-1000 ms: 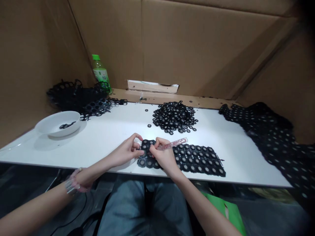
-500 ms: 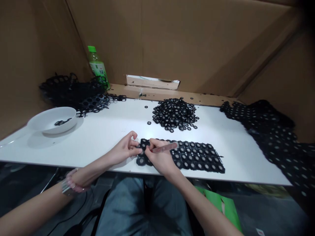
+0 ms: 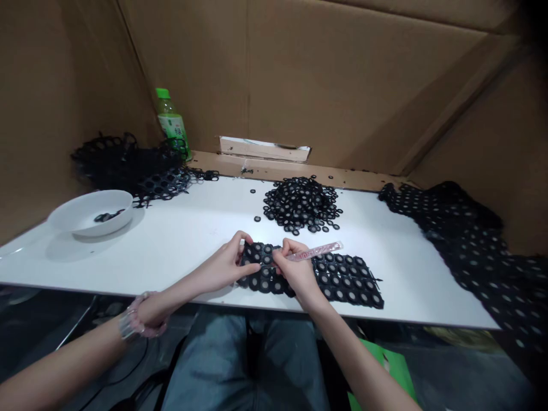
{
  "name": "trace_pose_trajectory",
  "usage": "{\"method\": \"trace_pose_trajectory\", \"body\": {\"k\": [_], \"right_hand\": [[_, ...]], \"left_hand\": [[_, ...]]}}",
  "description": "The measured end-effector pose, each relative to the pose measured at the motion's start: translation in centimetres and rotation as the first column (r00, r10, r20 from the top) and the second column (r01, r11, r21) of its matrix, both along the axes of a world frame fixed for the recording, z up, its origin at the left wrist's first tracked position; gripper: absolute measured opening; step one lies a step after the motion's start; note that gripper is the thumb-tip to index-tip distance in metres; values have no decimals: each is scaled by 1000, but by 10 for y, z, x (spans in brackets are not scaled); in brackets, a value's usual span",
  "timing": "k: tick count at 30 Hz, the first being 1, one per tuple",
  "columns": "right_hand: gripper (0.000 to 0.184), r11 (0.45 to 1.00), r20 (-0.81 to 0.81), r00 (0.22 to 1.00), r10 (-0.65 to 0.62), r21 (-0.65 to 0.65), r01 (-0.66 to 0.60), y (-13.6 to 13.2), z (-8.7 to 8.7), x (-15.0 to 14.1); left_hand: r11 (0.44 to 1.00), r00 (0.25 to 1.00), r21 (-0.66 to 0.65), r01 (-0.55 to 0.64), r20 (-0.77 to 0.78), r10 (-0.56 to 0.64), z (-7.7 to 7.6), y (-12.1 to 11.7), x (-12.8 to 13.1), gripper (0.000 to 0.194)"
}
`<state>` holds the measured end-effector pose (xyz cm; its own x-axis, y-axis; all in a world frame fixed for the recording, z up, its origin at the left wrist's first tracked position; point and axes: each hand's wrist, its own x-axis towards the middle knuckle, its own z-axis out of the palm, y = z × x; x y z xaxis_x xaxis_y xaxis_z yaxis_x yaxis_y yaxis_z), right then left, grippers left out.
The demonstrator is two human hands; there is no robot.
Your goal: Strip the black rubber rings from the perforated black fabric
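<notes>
A black sheet (image 3: pixel 349 279) with rows of pale-centred round pieces lies flat near the table's front edge. My left hand (image 3: pixel 233 260) grips its left end, the thumb lying over the top and the forefinger bent at the far edge. Pinched in my right hand (image 3: pixel 297 268) is a slim pen-like tool (image 3: pixel 319 251) with a clear pinkish handle and red lettering. Its handle slants up to the right; its working tip is hidden by the fingers, close to the sheet's surface. Part of the sheet is covered by my right hand.
Beyond the sheet rises a pile of small black rings (image 3: pixel 299 205). At left stand a white bowl (image 3: pixel 94 214) with a few black pieces, a tangle of black perforated scrap (image 3: pixel 128 165) and a green-capped bottle (image 3: pixel 173 125). Dotted black sheeting (image 3: pixel 462 228) drapes over the right side. Cardboard walls (image 3: pixel 291 74) surround the table.
My right hand has shifted right along the sheet with the tool, whose handle now points farther right. My left hand has closed over the sheet's left end. The view has tilted slightly.
</notes>
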<state>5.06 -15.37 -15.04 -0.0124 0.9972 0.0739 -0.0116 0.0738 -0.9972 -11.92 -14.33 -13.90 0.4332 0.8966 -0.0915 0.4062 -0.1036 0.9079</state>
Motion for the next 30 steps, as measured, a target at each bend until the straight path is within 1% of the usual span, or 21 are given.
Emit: {"method": "trace_pose_trajectory", "body": {"k": [2,5,10,12,15,17,19,22,24,26,28,30], "right_hand": [[26,1000,17,1000,-3,14,3,0,-4,-1],[25,1000,34,999,-4,28,4,1,-6,-1],[26,998,-47,999,-20,-56,17,4,4,-1],[25,998,-65,998,-6,-58,3,5,7,-2],[26,999,-66,998,7,-33,-9,6,6,-5],[27,1000,-71,997,-8,-30,6,7,4,-6],[28,999,-78,997,-28,-36,25,7,2,-6],[28,996,-107,992,-65,-65,58,6,0,-5],[29,994,-130,988,-80,-80,70,6,1,-5],[29,993,-139,987,-84,-92,71,6,2,-5],[29,993,-126,989,-81,-93,69,5,3,-6],[29,995,-76,995,-69,-84,63,4,4,-7]], "left_hand": [[999,1000,-48,12,4,-11,3,0,1,41],[994,1000,-113,-7,-4,7,8,0,-1,47],[989,999,-146,-34,8,35,10,-2,-8,53],[991,999,-129,-25,21,28,10,-3,-8,50],[999,999,-39,-25,-26,24,11,-5,-4,42],[998,996,32,-58,-61,60,9,-8,0,41],[989,990,67,-130,-45,134,6,-12,3,46],[963,963,17,-268,27,268,-1,-20,8,56],[956,954,-28,-292,60,293,-3,-24,11,58],[958,958,-22,-286,28,287,-4,-26,13,57],[952,950,43,-304,-60,306,-4,-26,15,55],[939,933,111,-327,-123,339,-3,-24,14,53]]}}
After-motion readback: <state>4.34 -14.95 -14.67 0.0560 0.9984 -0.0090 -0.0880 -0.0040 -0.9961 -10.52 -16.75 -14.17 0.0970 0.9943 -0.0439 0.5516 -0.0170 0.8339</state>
